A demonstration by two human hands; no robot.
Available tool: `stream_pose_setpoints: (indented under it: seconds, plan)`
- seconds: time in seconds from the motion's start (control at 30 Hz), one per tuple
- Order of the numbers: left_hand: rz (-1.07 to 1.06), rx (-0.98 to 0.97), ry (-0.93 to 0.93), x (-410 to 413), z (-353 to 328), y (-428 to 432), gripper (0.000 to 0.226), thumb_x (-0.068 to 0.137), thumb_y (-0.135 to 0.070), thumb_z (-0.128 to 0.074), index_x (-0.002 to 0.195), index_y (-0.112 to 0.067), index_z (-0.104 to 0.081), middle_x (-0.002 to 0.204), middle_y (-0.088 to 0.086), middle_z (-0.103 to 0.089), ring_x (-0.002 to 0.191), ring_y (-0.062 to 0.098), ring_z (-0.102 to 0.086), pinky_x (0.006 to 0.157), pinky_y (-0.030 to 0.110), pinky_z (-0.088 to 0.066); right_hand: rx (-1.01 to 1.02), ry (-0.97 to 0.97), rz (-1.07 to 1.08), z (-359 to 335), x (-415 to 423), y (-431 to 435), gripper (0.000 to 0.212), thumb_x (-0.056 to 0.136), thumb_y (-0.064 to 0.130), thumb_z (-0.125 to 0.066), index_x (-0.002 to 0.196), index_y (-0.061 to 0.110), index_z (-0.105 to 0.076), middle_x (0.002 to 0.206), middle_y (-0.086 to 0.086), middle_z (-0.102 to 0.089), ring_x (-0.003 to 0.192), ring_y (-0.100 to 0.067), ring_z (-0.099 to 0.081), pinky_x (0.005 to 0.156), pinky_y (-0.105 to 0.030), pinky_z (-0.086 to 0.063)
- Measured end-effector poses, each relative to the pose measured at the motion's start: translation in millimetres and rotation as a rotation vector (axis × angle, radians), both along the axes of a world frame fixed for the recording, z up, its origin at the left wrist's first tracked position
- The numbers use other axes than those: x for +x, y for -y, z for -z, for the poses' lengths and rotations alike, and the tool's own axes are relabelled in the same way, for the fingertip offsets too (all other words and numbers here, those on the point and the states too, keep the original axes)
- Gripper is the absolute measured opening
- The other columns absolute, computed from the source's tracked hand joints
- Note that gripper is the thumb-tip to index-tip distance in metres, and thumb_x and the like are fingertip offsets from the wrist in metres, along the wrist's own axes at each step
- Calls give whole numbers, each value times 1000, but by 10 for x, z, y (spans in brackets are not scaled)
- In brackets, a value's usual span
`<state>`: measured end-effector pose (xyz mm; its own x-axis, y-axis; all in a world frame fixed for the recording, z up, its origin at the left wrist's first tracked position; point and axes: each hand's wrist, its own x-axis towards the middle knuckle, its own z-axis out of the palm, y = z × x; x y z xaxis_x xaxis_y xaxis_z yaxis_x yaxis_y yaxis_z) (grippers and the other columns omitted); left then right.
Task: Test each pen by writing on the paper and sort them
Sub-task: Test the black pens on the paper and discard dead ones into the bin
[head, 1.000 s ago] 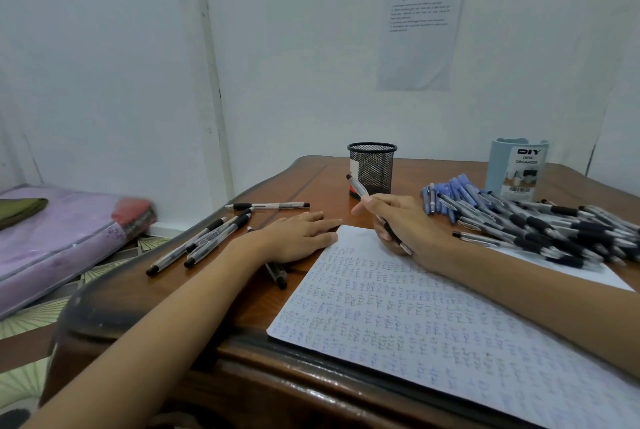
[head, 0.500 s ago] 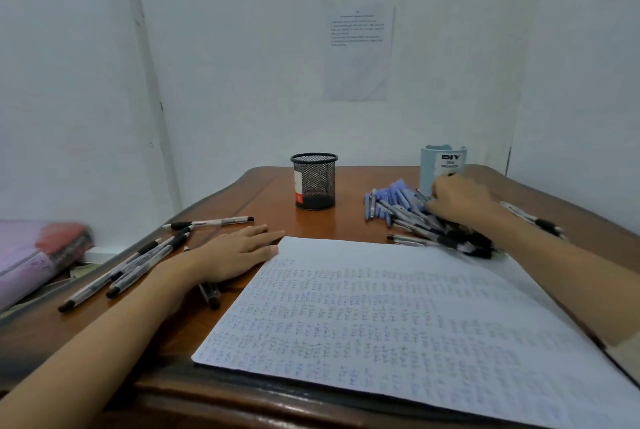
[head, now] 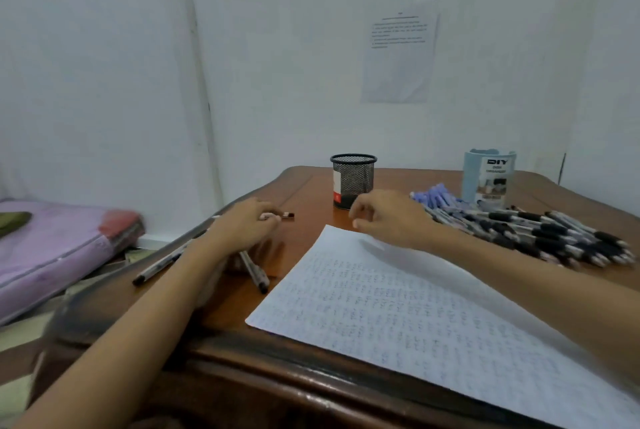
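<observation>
the paper (head: 398, 307) is lying nearest, filled with test marks. the left hand (head: 242, 226) is apparently pinching a pen (head: 285, 215) among sorted pens (head: 256, 271); the right hand (head: 388, 217) is hovering loosely curled, empty. beyond, the untested pile (head: 533, 233) is awaiting the next pick, which calls for singling out one pen.

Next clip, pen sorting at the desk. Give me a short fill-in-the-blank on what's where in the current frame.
1. The black mesh cup stands to the ____ of the blue DIY organizer.
2. The big pile of pens lies on the person's ____ side.
3. The left hand rests over a ____.
4. The sheet of paper on the desk is covered in ____.

Missing words: left; right; pen; writing
</observation>
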<state>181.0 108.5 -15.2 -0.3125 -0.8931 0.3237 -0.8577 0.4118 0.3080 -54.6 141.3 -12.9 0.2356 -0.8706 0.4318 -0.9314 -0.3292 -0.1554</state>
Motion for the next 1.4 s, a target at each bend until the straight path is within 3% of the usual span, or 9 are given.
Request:
stream_pose_setpoints:
  seconds: [0.13,0.3,0.4,0.7,0.83,0.93,1.07,1.23,1.4]
  plan:
    - [-103,58,77,270,10,53,34,96,-28,-45,127,-17,-56,132,10,-48,120,25,-46,102,33,-36,102,-84,-159,127,473,97,38,94,31,-47,131,22,-45,117,0,-46,96,-13,-49,73,-27,-38]
    - [-157,60,101,538,155,22,40,97,-35,-41,132,-16,-50,137,9,-45,124,25,-43,105,38,-34,173,-189,-130,109,732,297,53,96,28,-40,146,22,-23,135,-8,-38,100,-21,-49,79,-31,-42]
    - [-115,69,82,493,210,-6,40,100,-34,-34,131,-16,-51,137,8,-47,126,22,-42,106,35,-32,193,-181,-23,61,818,486,47,96,31,-42,141,18,-32,138,-12,-37,116,-31,-49,91,-39,-42]
    - [-111,69,76,505,235,42,38,98,-34,-33,126,-19,-55,134,7,-47,123,24,-44,103,42,-37,123,-48,61,246,1000,922,35,96,43,-45,124,28,-57,123,-8,-49,123,-25,-37,95,-38,-36]
    - [-107,63,83,499,223,34,37,99,-33,-33,126,-19,-55,135,5,-47,122,22,-45,103,40,-37,124,327,1,250,900,938,14,85,34,-67,93,23,-69,93,4,-66,98,-15,-59,87,-37,-50]
    - [-80,29,50,485,197,1,35,99,-31,-36,124,-18,-56,132,4,-49,118,20,-47,100,34,-38,169,666,-88,120,778,832,12,83,19,-70,92,15,-64,93,-2,-65,85,-15,-59,76,-25,-52]
    - [-12,-39,-24,336,113,-45,34,98,-29,-39,120,-13,-60,125,3,-54,114,18,-50,99,31,-38,134,958,-44,-200,530,635,19,92,27,-58,103,13,-52,95,-2,-63,64,-12,-56,52,-22,-48]
    - [214,124,160,-95,-31,-114,36,100,-29,-38,129,-15,-52,130,3,-52,119,18,-47,102,29,-34,-45,950,14,-407,139,395,18,101,28,-39,105,11,-44,77,-5,-68,32,-5,-43,30,-15,-28]
    - [270,276,237,-292,36,-4,46,101,-34,-32,145,-20,-32,148,2,-34,135,20,-32,110,33,-23,68,1048,73,-180,33,296,27,102,27,-36,120,8,-44,63,-5,-51,22,-1,-33,27,-11,-22]
